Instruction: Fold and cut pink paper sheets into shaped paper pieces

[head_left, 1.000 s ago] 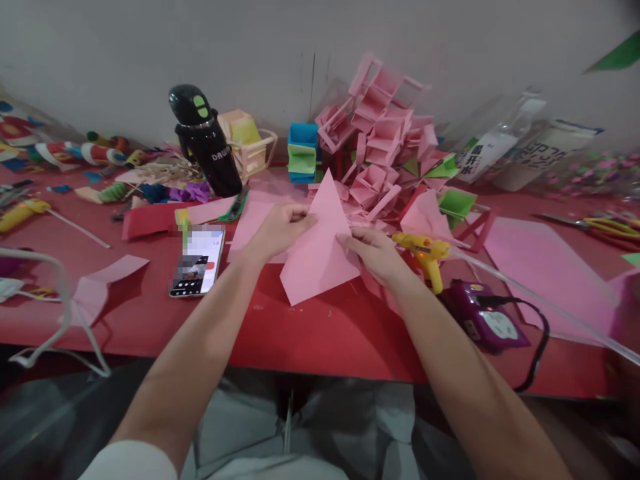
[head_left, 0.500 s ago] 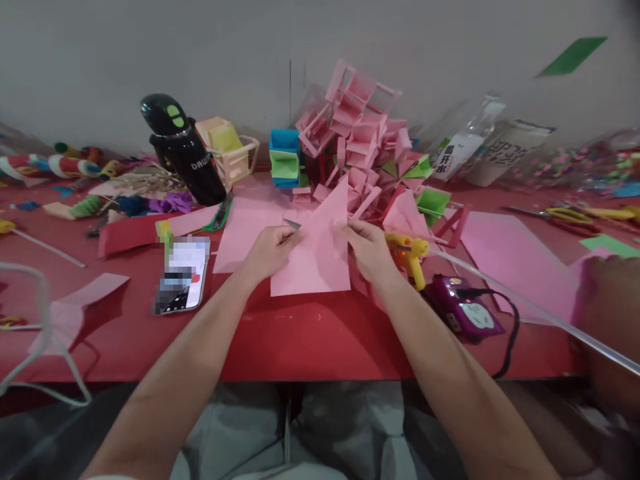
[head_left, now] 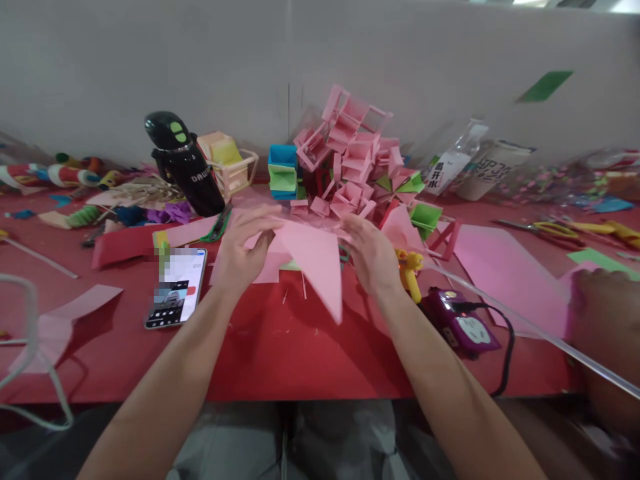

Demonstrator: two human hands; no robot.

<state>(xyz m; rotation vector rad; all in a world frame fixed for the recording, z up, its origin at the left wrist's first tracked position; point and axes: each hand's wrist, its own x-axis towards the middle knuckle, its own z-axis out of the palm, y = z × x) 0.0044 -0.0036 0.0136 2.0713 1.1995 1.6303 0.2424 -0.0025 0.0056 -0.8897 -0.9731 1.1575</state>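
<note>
A pink paper sheet (head_left: 317, 257) is raised between my hands, tilted, one pointed corner hanging toward the red table. My left hand (head_left: 247, 247) has its thumb and fingers closed on the sheet's upper left corner, with some motion blur. At the upper right corner, my right hand (head_left: 370, 253) has its fingers stretched and slightly apart; whether they touch the paper is unclear. Other pink paper lies under and behind my left hand. Thin scraps (head_left: 304, 285) show on the table below the sheet.
Behind stands a pile of folded pink paper pieces (head_left: 355, 150). A black bottle (head_left: 187, 167) and a phone (head_left: 177, 293) are on the left. To the right are a yellow glue gun (head_left: 411, 273), a purple power socket (head_left: 463, 323), scissors (head_left: 553, 232) and another person's hand (head_left: 603, 313).
The pink sheet has turned and its lower corner now points down at the right. A small pointed grey item at my left fingers no longer shows. My right fingers have loosened.
</note>
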